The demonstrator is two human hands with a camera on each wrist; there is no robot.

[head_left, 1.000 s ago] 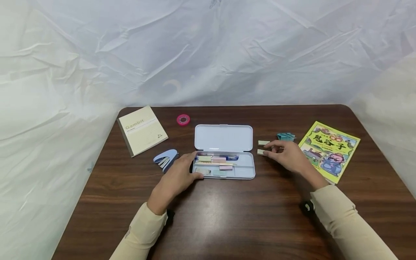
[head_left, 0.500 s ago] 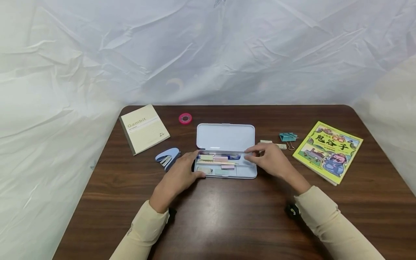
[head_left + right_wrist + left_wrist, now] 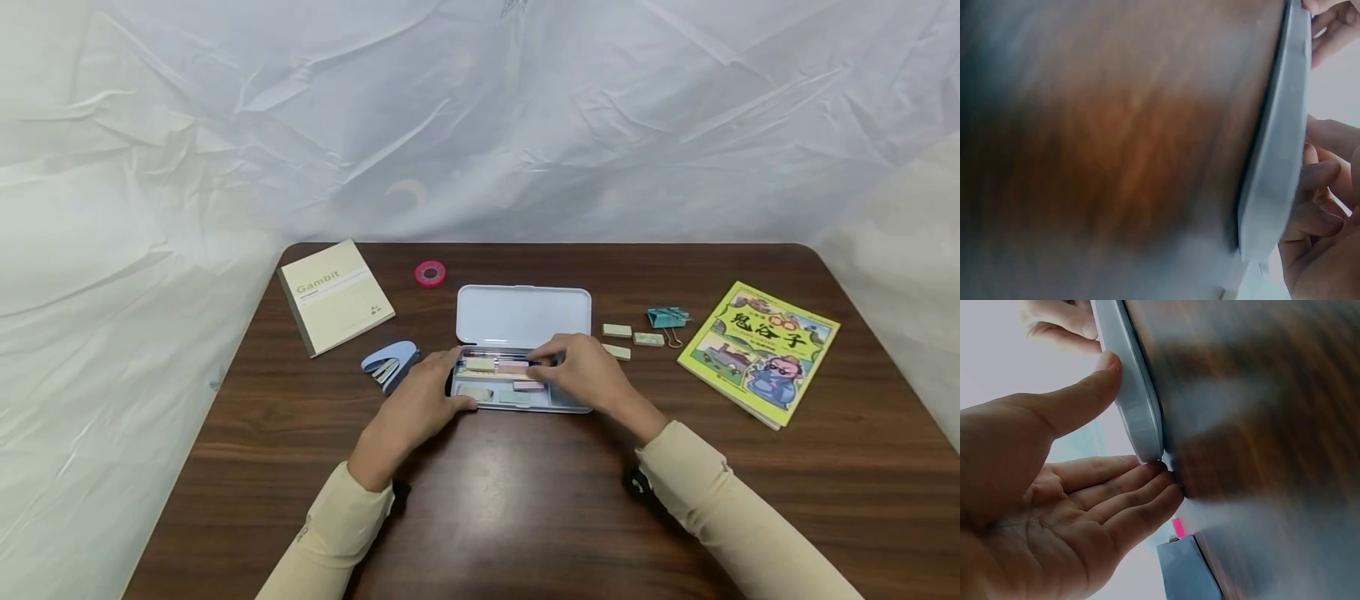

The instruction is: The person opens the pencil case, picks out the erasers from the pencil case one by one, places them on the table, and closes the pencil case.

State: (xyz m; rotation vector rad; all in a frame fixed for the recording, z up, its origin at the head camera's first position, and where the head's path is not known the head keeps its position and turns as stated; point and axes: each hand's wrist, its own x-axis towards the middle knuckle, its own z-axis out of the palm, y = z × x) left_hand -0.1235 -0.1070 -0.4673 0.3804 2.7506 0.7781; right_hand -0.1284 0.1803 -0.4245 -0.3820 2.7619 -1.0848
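now, left grip point(image 3: 417, 398) wide on case point(image 3: 523, 315), right grip point(image 3: 591, 372) at pink eraser point(image 3: 513, 367), pinch unclear

On a dark wood-grain table point(image 3: 480, 533), a white pencil case point(image 3: 525, 315) lies open, its lid tipped away from the person. The left hand point(image 3: 416, 396) touches its left end, thumb at the near edge. The right hand point(image 3: 587, 373) reaches over the case, fingertips beside the upper pink block point(image 3: 512, 367); whether they pinch it is unclear. Near the right hand are three pale blocks point(image 3: 648, 339) and a teal binder clip point(image 3: 667, 317), with a yellow-covered book point(image 3: 761, 350) farther right. Left of the case are a light-blue stapler point(image 3: 392, 360), a Gambit notebook point(image 3: 337, 297) and, farther back, a pink ring-shaped roll point(image 3: 431, 265).
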